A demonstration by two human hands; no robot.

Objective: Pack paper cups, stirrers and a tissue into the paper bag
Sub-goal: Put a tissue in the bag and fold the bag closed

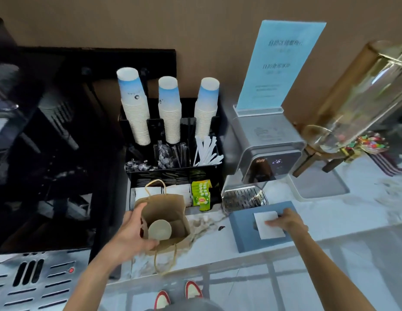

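A brown paper bag (pixel 171 212) stands open on the marble counter, with a paper cup (pixel 159 230) lying inside it. My left hand (pixel 132 232) grips the bag's left rim and holds it open. My right hand (pixel 287 223) pinches a white tissue (pixel 268 224) that lies on top of a blue tissue box (pixel 242 230). Three stacks of blue-and-white paper cups (pixel 171 115) stand upside down in a black organiser behind the bag. White stirrers (pixel 208 152) stick out of its right compartment.
The black organiser (pixel 218 176) also holds green tea packets (pixel 201 194) and sachets. A grey water dispenser (pixel 263 153) with a blue sign stands to the right, a glass jar on a wooden stand beyond it. A dark coffee machine (pixel 49 142) fills the left.
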